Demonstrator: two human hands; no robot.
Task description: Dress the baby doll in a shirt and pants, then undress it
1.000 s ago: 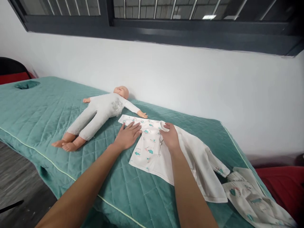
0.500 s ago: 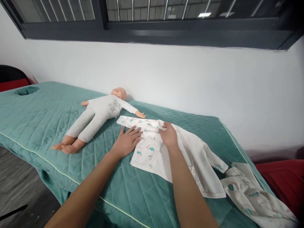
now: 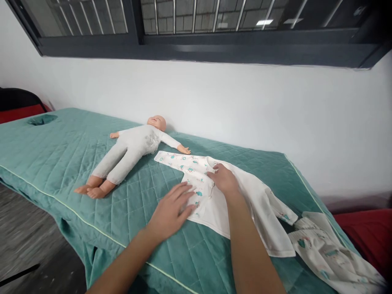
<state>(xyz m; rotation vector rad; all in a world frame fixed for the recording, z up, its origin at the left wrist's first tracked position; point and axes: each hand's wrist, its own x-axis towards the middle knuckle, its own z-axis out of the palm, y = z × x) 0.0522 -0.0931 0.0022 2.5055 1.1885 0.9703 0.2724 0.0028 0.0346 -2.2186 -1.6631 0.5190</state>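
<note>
1. Green quilted cover [image 3: 70, 163] spreads beneath left hand [image 3: 171, 210] and right hand [image 3: 225, 179]
2. White printed shirt [image 3: 211, 210] lies under the right hand, neckline away, long axis sleeve to sleeve; one sleeve points left, beyond the left hand
3. Doll [image 3: 134, 143] lies beyond the left hand
4. Left hand: fairly wide, fingers at shirt's side
5. Right hand: bent at neckline; cannot tell whether pinching cloth

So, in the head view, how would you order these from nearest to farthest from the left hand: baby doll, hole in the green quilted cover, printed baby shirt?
From the left hand:
1. Printed baby shirt, under its fingertips.
2. Baby doll, farther back, to the left.
3. Hole in the green quilted cover, far left.
</note>
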